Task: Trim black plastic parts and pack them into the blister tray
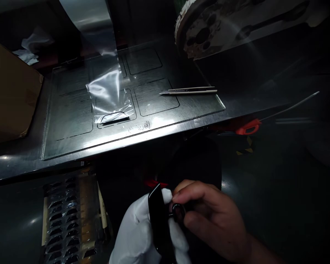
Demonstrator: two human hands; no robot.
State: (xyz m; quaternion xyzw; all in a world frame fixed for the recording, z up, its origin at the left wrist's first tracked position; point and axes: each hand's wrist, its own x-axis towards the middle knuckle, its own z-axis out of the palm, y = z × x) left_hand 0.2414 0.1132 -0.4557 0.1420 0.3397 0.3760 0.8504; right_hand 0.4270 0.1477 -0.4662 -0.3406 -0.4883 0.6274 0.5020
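Observation:
My left hand (pixel 139 231), in a white glove, is closed around a glossy black panel (pixel 158 216) held upright on edge. Bare, my right hand (pixel 214 216) curls its thumb and forefinger around a small black ring-shaped part (pixel 178 212) behind the panel. Whether that part is joined to the panel, I cannot tell. Both hands are in front of the bench, low in the view. On the bench beyond them, a strip of clear film (pixel 107 91) lies over a glass plate (pixel 71 145). A dark-edged piece (pixel 114 117) sits at the film's near end.
Tweezers (pixel 192 90) lie on the plate's right part. A tray (pixel 63 220) of several black pieces stands lower left, below the bench edge. A cardboard box (pixel 12 91) is at left, a wheel-like machine part (pixel 200 33) at upper right. A red-handled tool (pixel 247 127) is at right.

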